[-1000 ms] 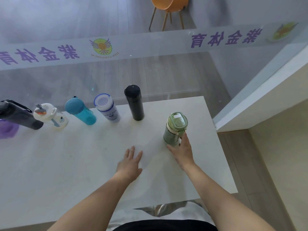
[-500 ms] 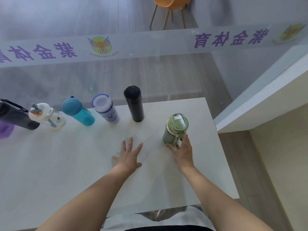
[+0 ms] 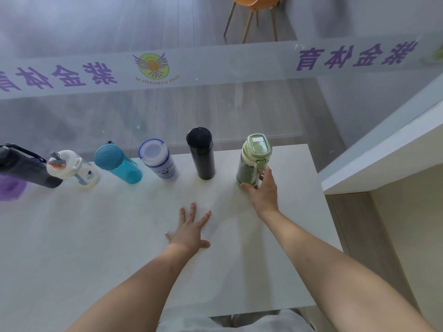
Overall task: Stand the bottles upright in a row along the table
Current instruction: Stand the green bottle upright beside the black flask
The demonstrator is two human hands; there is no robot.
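Right hand [image 3: 263, 192] fingers grip green bottle [image 3: 254, 161]; left hand [image 3: 190, 232] flat, splayed. Abrupt release risks toppling.

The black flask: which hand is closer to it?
Right. The right hand grips the green bottle just beside the black flask; the left hand lies flat on the table, nearer the person.

Six bottles [image 3: 254, 159], two hands [image 3: 263, 190], one chair [image 3: 254, 10].

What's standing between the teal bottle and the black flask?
Only the white bottle with the blue-rimmed lid, between the teal bottle and the black flask, in the head view.
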